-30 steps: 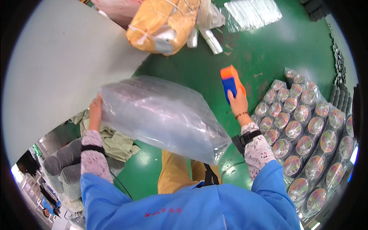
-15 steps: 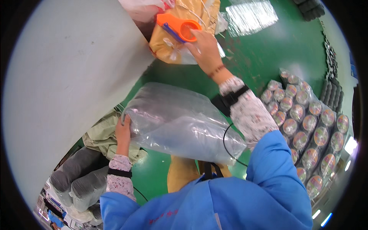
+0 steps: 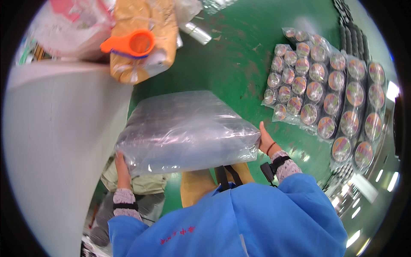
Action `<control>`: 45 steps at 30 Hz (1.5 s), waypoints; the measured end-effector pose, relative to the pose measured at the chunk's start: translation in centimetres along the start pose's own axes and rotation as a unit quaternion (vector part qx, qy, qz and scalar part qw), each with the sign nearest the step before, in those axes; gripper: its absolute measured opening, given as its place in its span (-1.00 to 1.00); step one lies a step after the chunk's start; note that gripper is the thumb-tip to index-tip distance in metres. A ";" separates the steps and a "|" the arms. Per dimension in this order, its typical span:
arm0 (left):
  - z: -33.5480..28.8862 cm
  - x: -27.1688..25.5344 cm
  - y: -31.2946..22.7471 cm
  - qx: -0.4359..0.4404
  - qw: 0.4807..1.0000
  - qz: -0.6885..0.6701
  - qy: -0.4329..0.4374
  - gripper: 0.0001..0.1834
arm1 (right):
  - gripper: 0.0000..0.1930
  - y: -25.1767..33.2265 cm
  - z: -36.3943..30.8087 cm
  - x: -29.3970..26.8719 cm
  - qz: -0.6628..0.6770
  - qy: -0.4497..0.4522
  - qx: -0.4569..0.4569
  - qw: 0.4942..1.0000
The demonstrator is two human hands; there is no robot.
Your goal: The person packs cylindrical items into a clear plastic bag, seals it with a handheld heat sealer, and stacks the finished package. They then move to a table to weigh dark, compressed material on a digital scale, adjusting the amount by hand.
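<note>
A large transparent plastic bag (image 3: pixel 188 132), bulky and glossy with a folded edge facing me, is held up in front of my body. My left hand (image 3: pixel 122 169) grips its left end, the fingers partly hidden by the plastic. My right hand (image 3: pixel 266 139) grips the right end, thumb up along the side and the other fingers hidden behind. Up and to the left, an orange tape dispenser (image 3: pixel 117 44) with a round opening and a blue part along its edge lies on a tan sack (image 3: pixel 152 25), apart from both hands.
A pale grey surface (image 3: pixel 55 128) rises close on my left. White and pink plastic bags (image 3: pixel 75 30) lie beyond it. At right, wrapped rows of dark rolls with round labelled ends (image 3: pixel 314 92) stand on the green floor (image 3: pixel 231 55). Olive cloth (image 3: pixel 147 184) and wrapped grey rolls (image 3: pixel 150 203) lie low at left.
My right hand has left the tape dispenser and come back to grip the bag's right end. The bag is now held level between both hands. The view has shifted to the right.
</note>
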State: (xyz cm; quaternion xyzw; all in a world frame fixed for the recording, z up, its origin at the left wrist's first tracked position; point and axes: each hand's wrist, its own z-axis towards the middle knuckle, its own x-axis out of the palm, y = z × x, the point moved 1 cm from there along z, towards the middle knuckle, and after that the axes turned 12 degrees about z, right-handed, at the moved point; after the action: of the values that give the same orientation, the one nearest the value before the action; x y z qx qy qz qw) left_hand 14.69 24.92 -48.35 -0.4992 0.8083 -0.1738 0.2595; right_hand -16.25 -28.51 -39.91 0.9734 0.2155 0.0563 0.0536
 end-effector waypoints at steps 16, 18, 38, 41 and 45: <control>-10.2 11.6 -8.0 -0.019 0.984 0.045 0.170 -0.22 | 0.00 -8.5 4.3 -17.3 0.115 -0.008 -0.037 0.993; -10.4 15.0 -8.3 -0.026 0.970 0.042 0.237 -0.24 | -0.04 -12.1 5.7 -23.1 0.149 -0.013 -0.070 0.986; -53.7 65.3 -0.1 0.292 0.697 0.427 0.497 -0.40 | -0.16 -47.1 -36.4 -65.0 0.532 -0.194 -0.388 0.727; -67.6 71.6 -0.2 0.464 0.588 0.366 0.552 -0.45 | -0.09 -50.7 -52.0 -67.5 0.537 -0.408 -0.393 0.625; -87.3 76.3 -4.7 0.506 0.427 0.191 0.725 -0.14 | -0.25 -57.6 -70.3 -68.7 0.243 -0.236 -0.823 0.457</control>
State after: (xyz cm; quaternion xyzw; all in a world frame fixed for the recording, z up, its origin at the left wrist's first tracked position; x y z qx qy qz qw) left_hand -61.71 -43.70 5.66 0.1985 0.5406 -0.7953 -0.1895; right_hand -111.23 -0.21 16.22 0.4661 -0.1972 -0.0138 0.8623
